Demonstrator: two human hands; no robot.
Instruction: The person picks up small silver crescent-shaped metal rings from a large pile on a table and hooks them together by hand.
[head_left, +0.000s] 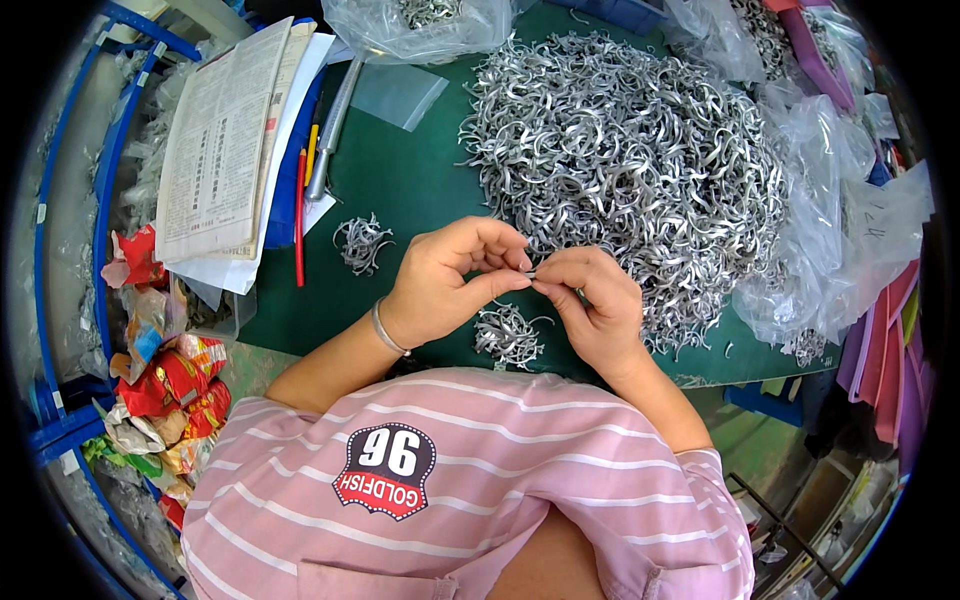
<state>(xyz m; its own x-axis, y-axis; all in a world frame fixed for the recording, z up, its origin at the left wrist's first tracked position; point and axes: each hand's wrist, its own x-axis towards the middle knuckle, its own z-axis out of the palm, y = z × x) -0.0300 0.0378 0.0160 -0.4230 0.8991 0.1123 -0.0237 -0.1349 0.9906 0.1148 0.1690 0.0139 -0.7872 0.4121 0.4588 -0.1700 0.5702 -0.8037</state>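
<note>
My left hand [447,272] and my right hand [597,305] meet at their fingertips, thumbs and forefingers pinched together. Between them is a small metal piece [532,275], mostly hidden by the fingers. Just beyond my hands rises a large heap of small curved silver metal pieces [625,165]. A small pile of the same pieces [510,335] lies below my fingertips, close to the table's near edge. Another small pile [361,245] sits apart, to the left of my left hand.
The green table [410,170] carries a clear zip bag [400,95], a silver-handled tool [333,130], a red pencil [300,220] and stacked newspapers [225,150]. Plastic bags [815,230] border the heap at right. A blue rack [105,180] and colourful wrappers [180,390] stand left.
</note>
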